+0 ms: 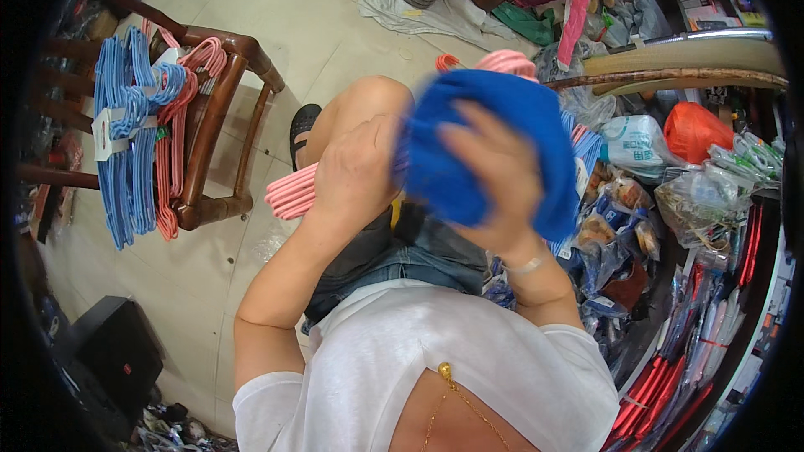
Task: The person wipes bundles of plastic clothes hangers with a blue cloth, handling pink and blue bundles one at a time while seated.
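Note:
My left hand (355, 169) is closed around a bundle of pink clothes hangers (292, 191), whose ends stick out to its left. My right hand (502, 176), blurred by motion, lies over a bright blue cloth (502, 113) with its fingers on the fabric. The cloth hangs beside my left hand and hides what is beneath it. Pink hanger hooks (507, 63) show above the cloth's upper edge; whether they belong to the held bundle cannot be told. Several blue hangers (585, 154) show partly past the cloth's right side.
A brown wooden chair (217, 132) on the left carries bundles of blue hangers (125, 169) and red-pink hangers (179, 144). Bagged goods (619, 232) are heaped on the right, beside an orange-red bag (697, 132). A black box (110, 351) stands at lower left on the tiled floor (295, 12).

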Demonstrator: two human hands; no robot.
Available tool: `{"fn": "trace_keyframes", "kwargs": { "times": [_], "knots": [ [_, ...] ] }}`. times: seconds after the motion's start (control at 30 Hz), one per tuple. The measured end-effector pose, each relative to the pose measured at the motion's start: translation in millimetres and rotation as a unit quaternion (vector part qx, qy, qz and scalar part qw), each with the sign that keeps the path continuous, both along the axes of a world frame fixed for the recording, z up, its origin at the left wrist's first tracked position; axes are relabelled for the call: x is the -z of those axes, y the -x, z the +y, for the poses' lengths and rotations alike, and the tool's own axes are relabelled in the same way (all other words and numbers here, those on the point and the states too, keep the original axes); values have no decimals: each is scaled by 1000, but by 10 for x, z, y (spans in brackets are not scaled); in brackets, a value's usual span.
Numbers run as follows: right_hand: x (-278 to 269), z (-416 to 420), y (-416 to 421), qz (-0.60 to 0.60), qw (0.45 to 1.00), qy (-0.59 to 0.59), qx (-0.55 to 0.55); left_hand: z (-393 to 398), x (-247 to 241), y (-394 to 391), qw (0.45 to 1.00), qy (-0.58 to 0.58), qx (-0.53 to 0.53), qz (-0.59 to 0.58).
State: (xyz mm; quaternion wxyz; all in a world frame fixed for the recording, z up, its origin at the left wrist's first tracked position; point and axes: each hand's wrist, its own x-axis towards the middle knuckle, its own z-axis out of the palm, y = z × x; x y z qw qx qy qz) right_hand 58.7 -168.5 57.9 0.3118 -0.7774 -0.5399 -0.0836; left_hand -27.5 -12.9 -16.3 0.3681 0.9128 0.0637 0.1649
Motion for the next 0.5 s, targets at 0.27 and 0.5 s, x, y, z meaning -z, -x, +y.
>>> {"fn": "trace_keyframes", "kwargs": {
  "times": [0.27, 0.5],
  "knots": [
    [562, -162, 107, -58, 998, 16, 17, -34, 57, 49, 998, 41, -3, -40],
    [1179, -893, 34, 172, 964, -81, 187, -20, -61, -19, 998, 5, -41, -52]
  ]
}}
